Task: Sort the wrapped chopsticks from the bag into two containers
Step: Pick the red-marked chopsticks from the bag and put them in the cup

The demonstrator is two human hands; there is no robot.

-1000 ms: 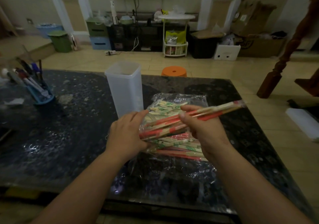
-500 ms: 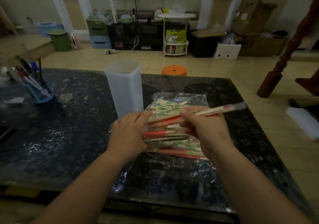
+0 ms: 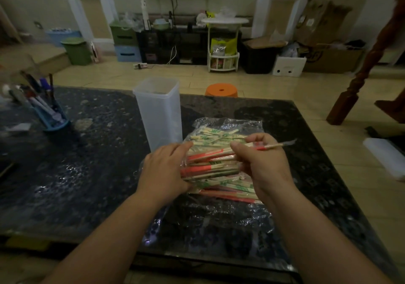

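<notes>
While the clear crinkly plastic bag (image 3: 219, 222) lies on the dark speckled stone table (image 3: 87, 174), its pile of red- and green-wrapped chopsticks (image 3: 210, 170) is gripped at the left end by the left hand (image 3: 163, 170) (fingers curled round). One red-wrapped pair (image 3: 270, 146) is pinched between thumb and fingers of the right hand (image 3: 263, 165). Just behind, a tall translucent plastic container (image 3: 158, 113) is stood upright.

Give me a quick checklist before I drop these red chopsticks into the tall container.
1. Right hand grips the red-wrapped chopsticks: ok.
2. Left hand clear of that bundle: not ok, it holds the other end.
3. Tall container upright, top open: ok.
4. No green-wrapped chopsticks caught in the grip: cannot tell.
5. Second container ready for the green ones: cannot tell, none plainly in view.
</notes>
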